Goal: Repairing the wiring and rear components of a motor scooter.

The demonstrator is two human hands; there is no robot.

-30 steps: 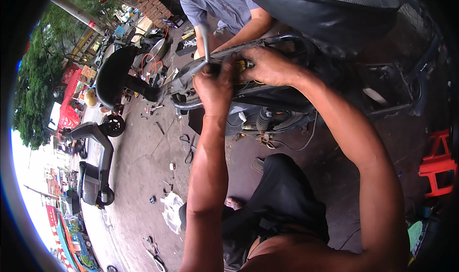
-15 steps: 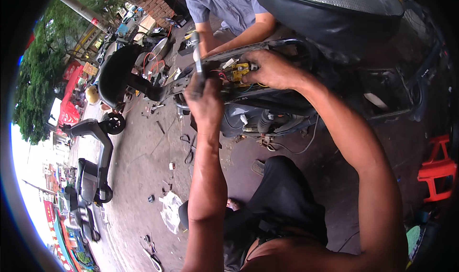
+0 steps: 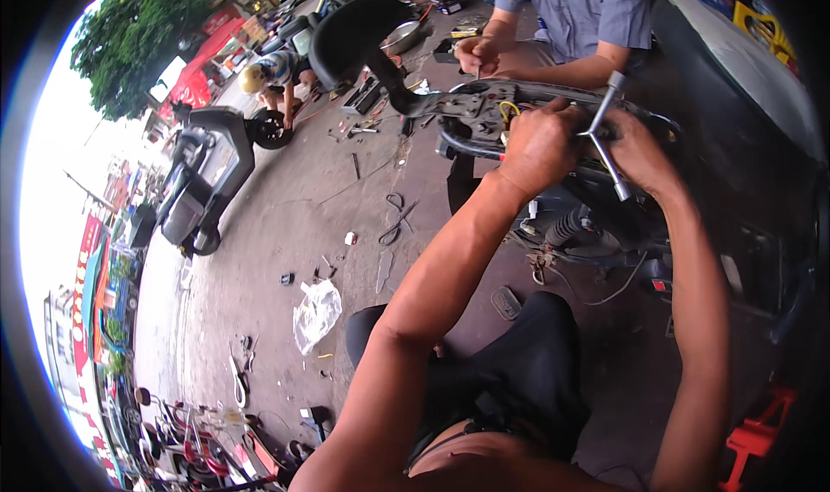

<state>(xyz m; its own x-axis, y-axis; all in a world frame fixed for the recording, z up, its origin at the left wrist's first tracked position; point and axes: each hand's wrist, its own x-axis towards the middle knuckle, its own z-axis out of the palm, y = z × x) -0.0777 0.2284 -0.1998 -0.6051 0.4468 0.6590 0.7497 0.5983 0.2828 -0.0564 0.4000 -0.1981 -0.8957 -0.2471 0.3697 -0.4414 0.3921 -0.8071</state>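
A scooter frame (image 3: 484, 107), stripped of its covers, stretches across in front of me. Over its middle, my left hand (image 3: 543, 149) is closed around one arm of a silver three-way socket wrench (image 3: 609, 159). The wrench's other two arms point away from me and toward me. Just right of it, my right hand (image 3: 641, 155) reaches into the frame; the wrench partly covers its fingers, so their grip is hidden. Yellow wire (image 3: 510, 110) shows left of my left hand. Below the frame are a coil-spring shock absorber (image 3: 569, 228) and a hanging cable.
Across the frame sits a person in a grey-blue shirt (image 3: 575, 12), hands close to the frame. Another person (image 3: 277, 75) crouches by a parked scooter (image 3: 207, 168). A plastic bag (image 3: 317, 315), pliers (image 3: 238, 380) and loose parts lie on the ground. A red stool (image 3: 754, 436) stands at lower right.
My view has turned, shifting the surroundings. My left hand has brought the wrench rightward along the frame, close to my right hand. The yellow part by my right hand is now hidden.
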